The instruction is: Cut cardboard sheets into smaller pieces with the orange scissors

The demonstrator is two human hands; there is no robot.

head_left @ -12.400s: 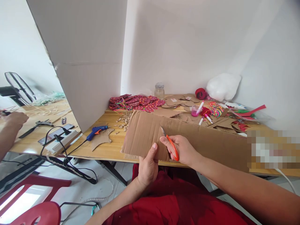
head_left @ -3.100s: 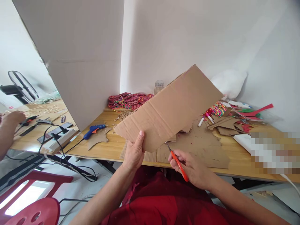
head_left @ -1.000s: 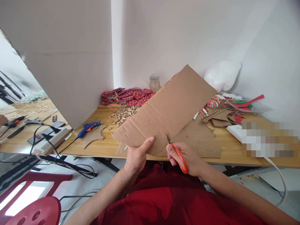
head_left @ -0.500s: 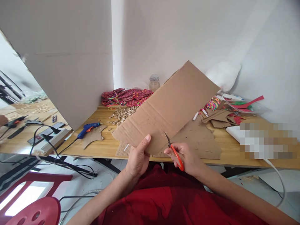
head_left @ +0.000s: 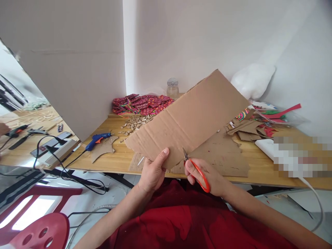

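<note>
Over the near side of the wooden table (head_left: pixel 120 157), I have the left hand (head_left: pixel 153 173) clamped on a cardboard sheet (head_left: pixel 190 110), thumb flat on the near face, the other fingers hidden behind it. The sheet tilts up, its free end reaching far and right, off the tabletop. On the right, my right hand (head_left: pixel 204 174) is curled round the orange scissors (head_left: pixel 200 171), fingers wrapped about the handles, blades pointing up at the sheet's lower edge; I can't tell whether they bite the board or only overlap it. Here's what worries me: that thumb sits just left of the blade tips, so a slip could nick it. The long end has nothing firm beneath it that I can see, so it might sag, twist in the one-handed grip and pull a cut off line; thick corrugated board could jam or crush between short blades too. Round the table now: flat cardboard (head_left: pixel 227 157) lies below on the right, a blue glue gun (head_left: pixel 97 141) rests left by a curved scrap (head_left: pixel 105 151), pale chips (head_left: pixel 136 122) spill farther off, with patterned red bundles (head_left: pixel 140 103) and a jar (head_left: pixel 172 89) beyond. A white bag (head_left: pixel 252 81) slumps far right against the wall, and a red chair (head_left: pixel 43 230) stands near left on the floor.
</note>
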